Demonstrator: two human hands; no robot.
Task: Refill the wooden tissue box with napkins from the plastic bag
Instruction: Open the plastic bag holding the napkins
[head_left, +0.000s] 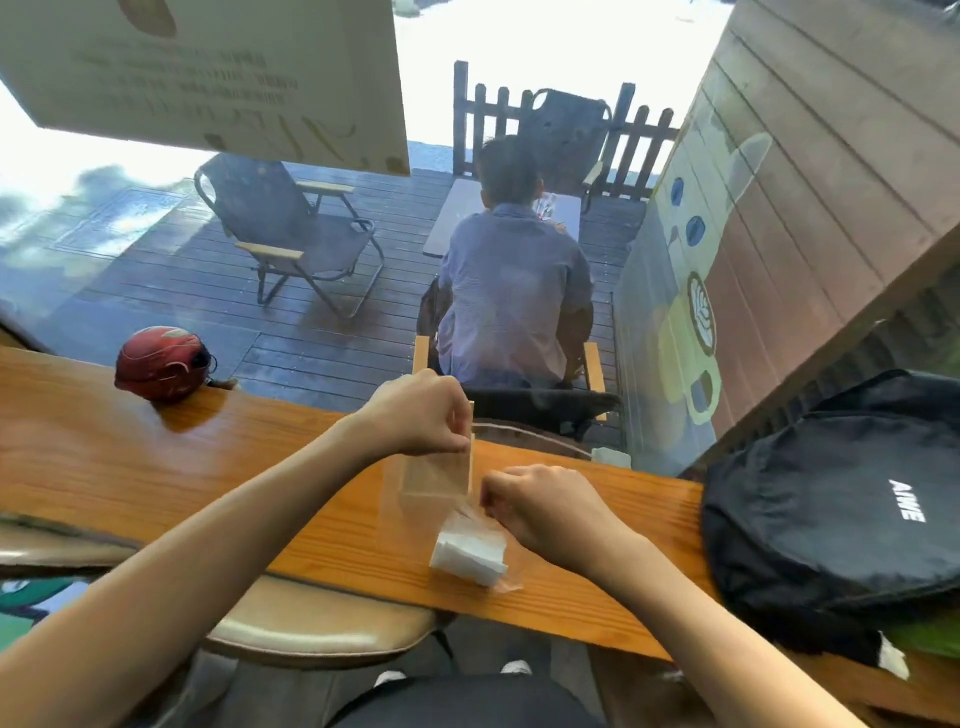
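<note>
A small wooden tissue box (436, 475) stands upright on the wooden counter (156, 467), near its far edge. My left hand (421, 413) is closed over the box's top, pinching its upper edge. Just in front of the box lies a clear plastic bag (470, 551) with a stack of white napkins inside. My right hand (540, 506) rests to the right of the box, fingers curled on the bag's open end. The box's inside is hidden from view.
A red helmet (161, 364) sits at the counter's far left. A black backpack (841, 509) fills the right end. Beyond the window a person (511, 291) sits on a deck with folding chairs (291, 234). A padded stool (311, 623) stands below the counter.
</note>
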